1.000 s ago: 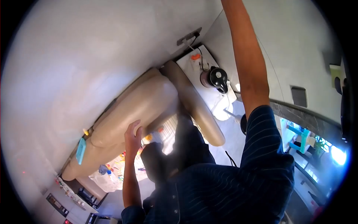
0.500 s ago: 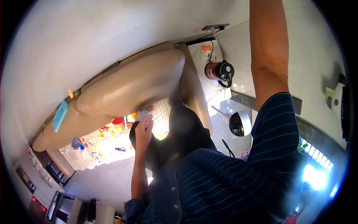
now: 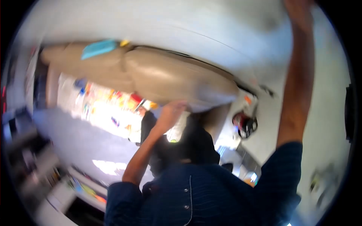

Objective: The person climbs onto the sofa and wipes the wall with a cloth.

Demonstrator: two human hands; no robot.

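My left hand (image 3: 171, 116) is in front of my body, over my dark-clad legs, with its fingers curled together. Motion blur hides whether anything small is between them. Just beyond it is the lower edge of a beige sofa backrest (image 3: 166, 75). My right arm stretches up along the pale wall at the right. The right hand (image 3: 299, 13) is at the top edge, smeared and partly cut off, so its fingers cannot be made out.
Colourful toys (image 3: 107, 98) lie scattered on the sofa seat. A blue tray-like thing (image 3: 98, 49) and a small yellow object (image 3: 124, 43) sit on top of the backrest. An electric kettle (image 3: 245, 124) stands on a white surface at the right. Cabinets are at lower left.
The view has swung, so the sofa sits higher and the kettle lower and further right. My left hand has moved up and right in view; my right hand has come into sight at the top.
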